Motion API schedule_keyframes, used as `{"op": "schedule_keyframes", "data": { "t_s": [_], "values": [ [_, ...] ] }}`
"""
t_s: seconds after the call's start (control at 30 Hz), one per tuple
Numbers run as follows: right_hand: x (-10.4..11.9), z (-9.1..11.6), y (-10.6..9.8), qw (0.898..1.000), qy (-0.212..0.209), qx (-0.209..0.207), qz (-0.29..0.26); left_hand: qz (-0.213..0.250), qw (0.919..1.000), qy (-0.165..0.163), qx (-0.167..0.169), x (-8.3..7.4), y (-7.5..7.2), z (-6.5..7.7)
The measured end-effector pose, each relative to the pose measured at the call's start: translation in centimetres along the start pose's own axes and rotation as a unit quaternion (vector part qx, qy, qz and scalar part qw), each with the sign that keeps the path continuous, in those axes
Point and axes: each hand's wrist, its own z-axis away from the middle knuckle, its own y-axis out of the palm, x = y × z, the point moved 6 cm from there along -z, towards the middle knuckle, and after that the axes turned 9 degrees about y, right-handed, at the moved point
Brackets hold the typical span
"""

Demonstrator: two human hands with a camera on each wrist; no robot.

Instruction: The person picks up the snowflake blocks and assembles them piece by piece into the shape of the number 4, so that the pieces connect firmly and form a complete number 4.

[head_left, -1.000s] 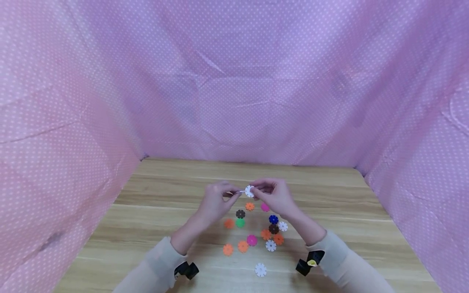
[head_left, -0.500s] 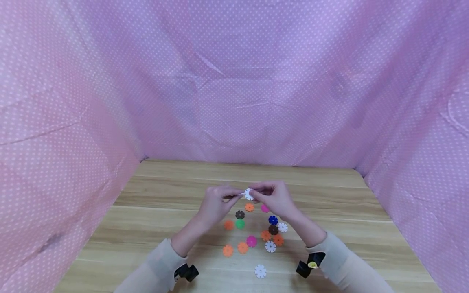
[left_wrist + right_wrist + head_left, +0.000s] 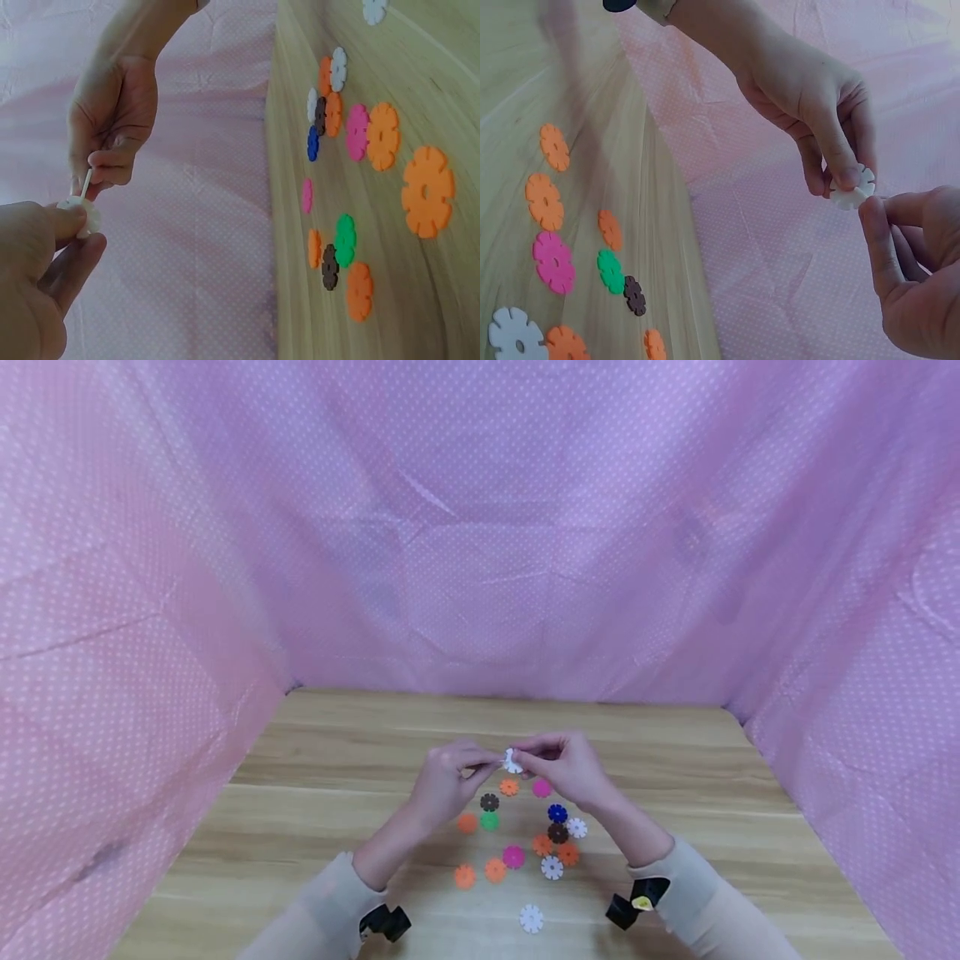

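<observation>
My left hand (image 3: 444,781) pinches a white notched disc (image 3: 84,214) between thumb and fingers. Facing it, my right hand (image 3: 564,768) pinches a second white notched disc (image 3: 513,762), which stands edge-on in the left wrist view. The two discs meet at their rims, at right angles to each other, raised above the table. Fingertips cover part of both. Closest below the hands lie an orange disc (image 3: 509,787) and a pink disc (image 3: 542,787), flat on the wood.
Several more notched discs lie on the wooden table (image 3: 300,827): green (image 3: 489,821), dark brown (image 3: 490,802), blue (image 3: 557,813), orange (image 3: 465,877) and white (image 3: 531,919). Pink dotted cloth (image 3: 480,568) encloses the back and sides.
Both hands have come slightly lower and closer together, bringing the two white discs into each other at the rims. The right hand's disc has turned a little. The discs on the table lie as before.
</observation>
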Motion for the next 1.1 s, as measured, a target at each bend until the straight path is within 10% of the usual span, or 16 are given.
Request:
{"op": "schedule_keyframes", "data": {
  "t_s": [0.4,0.73,1.1],
  "values": [
    [-1.0,1.0,-0.2,0.996,-0.059,0.023,0.069,0.045,0.9951,-0.072,-0.050,1.1,-1.5,0.1],
    [-3.9,2.8,1.8,0.930,-0.139,0.091,0.327,0.023,0.9955,-0.053,-0.075,1.2,-2.7,0.6],
    [-6.4,4.2,4.8,0.904,-0.129,0.140,0.382,0.018,0.9945,-0.061,-0.083,1.2,-2.9,0.7]
  ]
}}
